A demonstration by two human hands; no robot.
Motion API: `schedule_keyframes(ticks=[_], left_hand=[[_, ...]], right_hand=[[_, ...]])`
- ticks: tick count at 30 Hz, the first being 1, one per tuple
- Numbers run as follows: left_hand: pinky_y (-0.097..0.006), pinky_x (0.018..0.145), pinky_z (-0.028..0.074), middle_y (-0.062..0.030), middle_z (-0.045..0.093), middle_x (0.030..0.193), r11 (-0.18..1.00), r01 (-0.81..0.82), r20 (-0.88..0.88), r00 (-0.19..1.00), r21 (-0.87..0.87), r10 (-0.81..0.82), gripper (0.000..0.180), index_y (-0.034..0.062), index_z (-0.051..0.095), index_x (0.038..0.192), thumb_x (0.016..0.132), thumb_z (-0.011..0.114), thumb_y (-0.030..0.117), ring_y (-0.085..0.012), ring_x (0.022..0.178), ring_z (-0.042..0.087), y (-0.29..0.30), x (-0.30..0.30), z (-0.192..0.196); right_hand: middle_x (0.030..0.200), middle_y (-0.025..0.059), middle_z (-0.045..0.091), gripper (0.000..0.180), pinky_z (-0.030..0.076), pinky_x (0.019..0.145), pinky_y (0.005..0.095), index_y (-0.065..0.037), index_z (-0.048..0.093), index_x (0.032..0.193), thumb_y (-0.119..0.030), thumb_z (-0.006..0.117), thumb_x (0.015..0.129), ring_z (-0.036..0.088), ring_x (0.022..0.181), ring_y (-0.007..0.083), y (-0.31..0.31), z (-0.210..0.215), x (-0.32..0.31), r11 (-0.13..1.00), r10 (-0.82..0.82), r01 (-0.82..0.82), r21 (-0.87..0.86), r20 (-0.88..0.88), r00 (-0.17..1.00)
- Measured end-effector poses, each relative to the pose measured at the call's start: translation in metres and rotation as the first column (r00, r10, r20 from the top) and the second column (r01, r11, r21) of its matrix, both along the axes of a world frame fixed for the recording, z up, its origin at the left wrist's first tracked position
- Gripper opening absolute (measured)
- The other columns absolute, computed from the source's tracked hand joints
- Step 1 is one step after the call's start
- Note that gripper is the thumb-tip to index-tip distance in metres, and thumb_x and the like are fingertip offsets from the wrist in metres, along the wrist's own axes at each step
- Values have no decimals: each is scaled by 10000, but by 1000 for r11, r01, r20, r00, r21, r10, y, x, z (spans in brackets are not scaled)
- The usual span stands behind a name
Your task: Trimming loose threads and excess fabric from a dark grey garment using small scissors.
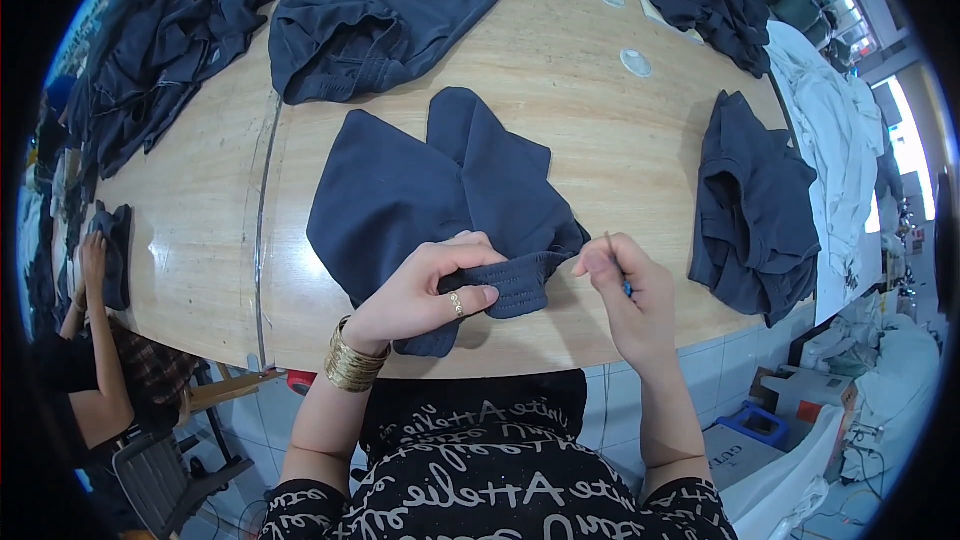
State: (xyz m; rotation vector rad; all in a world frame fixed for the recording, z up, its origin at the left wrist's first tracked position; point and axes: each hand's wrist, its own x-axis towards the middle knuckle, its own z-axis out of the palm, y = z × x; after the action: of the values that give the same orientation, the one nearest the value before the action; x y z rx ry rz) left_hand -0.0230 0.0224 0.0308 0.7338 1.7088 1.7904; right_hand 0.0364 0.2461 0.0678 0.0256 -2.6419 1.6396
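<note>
A pair of dark navy shorts (390, 195) lies on the wooden table in front of me, its gathered, stitched elastic waistband turned toward me. My left hand (440, 285) is closed on the waistband, thumb on top, with a ring and a stack of gold bangles showing. Just right of the waistband's end, my right hand (630, 290) is closed around a small slim tool with a thin metal tip and a bit of blue (628, 289). Its kind is mostly hidden by the fingers. Thumb and forefinger are pinched near the fabric, apparently not touching it.
Another pair of navy shorts (440, 25) lies farther back. Folded dark garments (755, 210) sit at the right edge, beside white cloth (830, 130). Dark garments are heaped at far left (190, 30) and far right (710, 0). A co-worker's arm (95, 280) handles dark cloth at left.
</note>
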Motion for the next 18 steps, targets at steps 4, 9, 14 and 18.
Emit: schedule_keyframes(ticks=[4, 9, 14, 18], left_hand=[[-273, 740, 389, -45, 532, 814, 1000, 8, 34, 999, 6, -9, 168, -16, 640, 985, 840, 591, 51, -148, 805, 472, 2, -1, -1], [-275, 735, 390, -47, 521, 807, 999, 27, -16, 999, -35, -27, 175, -14, 636, 989, 836, 592, 59, -157, 801, 468, 6, 0, 1], [-288, 736, 397, -52, 524, 811, 998, 33, -88, 995, -49, -38, 186, -11, 634, 995, 828, 599, 63, -172, 809, 472, 7, 0, 1], [-297, 741, 404, -55, 534, 825, 998, 36, -50, 998, -42, -38, 194, -7, 634, 1007, 825, 601, 53, -179, 813, 477, 6, 0, 2]], right_hand=[[736, 23, 591, 112, 423, 561, 223, -37, 608, 922, -26, 677, 836, 496, 606, 89, -9, 1, 3, 991, 129, -128, 28, -67, 989], [778, 38, 612, 168, 453, 558, 249, -45, 590, 960, -24, 686, 824, 531, 599, 111, -18, -5, 5, 971, 224, -213, 111, -100, 969], [809, 54, 619, 164, 465, 591, 267, -55, 569, 965, 5, 651, 837, 560, 629, 131, -15, 1, 5, 951, 238, -214, 224, -86, 967], [795, 32, 611, 95, 447, 608, 249, -57, 568, 954, -8, 597, 878, 546, 658, 107, 1, 1, 5, 997, 14, -12, -79, 29, 999]])
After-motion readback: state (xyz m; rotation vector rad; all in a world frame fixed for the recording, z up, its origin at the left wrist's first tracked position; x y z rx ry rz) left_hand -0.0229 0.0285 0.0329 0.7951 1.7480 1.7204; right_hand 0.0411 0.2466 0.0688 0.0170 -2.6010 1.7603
